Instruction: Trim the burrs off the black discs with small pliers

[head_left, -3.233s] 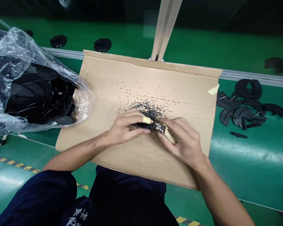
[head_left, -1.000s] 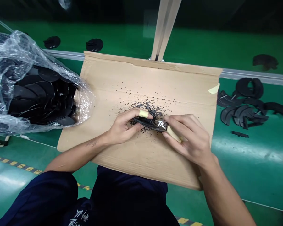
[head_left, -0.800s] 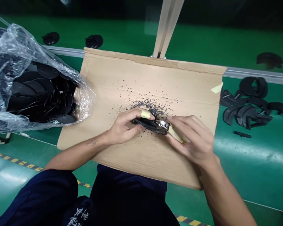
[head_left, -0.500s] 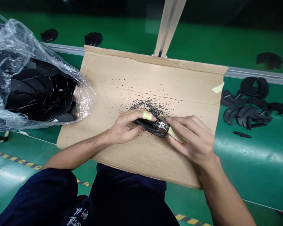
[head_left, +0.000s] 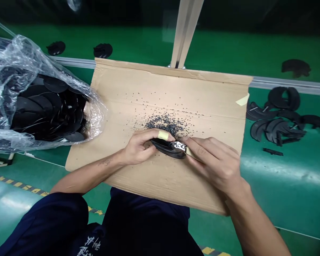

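Observation:
My left hand (head_left: pixel 140 147), one finger wrapped in beige tape, is shut on a curved black plastic piece (head_left: pixel 165 149). My right hand (head_left: pixel 213 161) grips a small cutter with steel jaws (head_left: pixel 179 145) and a tan handle (head_left: pixel 189 153), mostly hidden by my fingers. The jaws sit at the end of the black piece. Both hands rest just above a cardboard sheet (head_left: pixel 117 106) scattered with black plastic crumbs (head_left: pixel 165 124), which lie thickest just beyond my left fingers.
A clear plastic bag (head_left: pixel 24 64) of black discs (head_left: pixel 46 106) lies to the left of the cardboard. Cut black arc pieces (head_left: pixel 276 128) lie on the green belt (head_left: pixel 282 185) to the right. Black discs (head_left: pixel 102 50) sit beyond a metal rail (head_left: pixel 290 83). My dark-trousered lap (head_left: pixel 146 227) is below.
My hands have drawn closer together and a little nearer me. My right hand has rolled over the cutter, hiding more of its handle. The black pieces on the belt have shifted left.

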Available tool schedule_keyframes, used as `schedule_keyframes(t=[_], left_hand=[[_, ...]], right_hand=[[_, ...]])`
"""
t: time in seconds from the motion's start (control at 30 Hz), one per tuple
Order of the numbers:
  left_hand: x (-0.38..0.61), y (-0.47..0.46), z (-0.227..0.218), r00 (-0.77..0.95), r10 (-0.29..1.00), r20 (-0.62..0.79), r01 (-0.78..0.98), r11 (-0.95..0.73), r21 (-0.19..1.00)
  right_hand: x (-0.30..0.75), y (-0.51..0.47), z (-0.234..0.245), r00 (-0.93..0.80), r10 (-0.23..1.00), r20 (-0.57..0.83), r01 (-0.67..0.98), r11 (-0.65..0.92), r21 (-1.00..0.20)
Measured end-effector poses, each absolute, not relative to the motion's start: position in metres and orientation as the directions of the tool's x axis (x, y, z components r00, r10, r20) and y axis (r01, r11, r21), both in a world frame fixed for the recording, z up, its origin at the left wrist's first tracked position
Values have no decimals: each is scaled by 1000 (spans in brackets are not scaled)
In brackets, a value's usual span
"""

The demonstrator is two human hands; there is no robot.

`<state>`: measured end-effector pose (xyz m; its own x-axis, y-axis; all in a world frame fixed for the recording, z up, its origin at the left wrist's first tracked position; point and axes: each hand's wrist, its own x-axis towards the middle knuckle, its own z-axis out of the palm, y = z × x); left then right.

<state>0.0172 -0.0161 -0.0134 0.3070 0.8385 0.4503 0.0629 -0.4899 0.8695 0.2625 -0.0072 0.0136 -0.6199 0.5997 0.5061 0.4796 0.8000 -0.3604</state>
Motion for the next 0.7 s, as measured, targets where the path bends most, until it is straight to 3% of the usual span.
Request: schedule_keyframes(t=[0.1, 0.17, 0.27, 0.4, 0.57, 0.7], left_hand=[[16, -18, -12, 293, 845, 447, 56, -482, 874], [15, -18, -8, 262, 851, 455, 97, -493, 865], [16, -14, -1, 296, 811, 505, 178, -566, 805], [13, -3, 16, 501, 719, 481, 285, -662, 693], [-5, 5, 49, 564, 737, 373, 425, -646, 634], [-25, 35, 67, 378, 856, 354, 588, -517, 622]], right_hand=[[261, -6, 13, -585, 641, 496, 383, 758, -528], [262, -3, 11, -551, 663, 506, 391, 742, -545], [263, 1, 6, -519, 644, 562, 507, 761, -405], [263, 1, 4, -543, 590, 598, 602, 770, -213], [265, -1, 5, -497, 613, 614, 650, 732, -205], [266, 0, 5, -491, 615, 616, 654, 728, -205]])
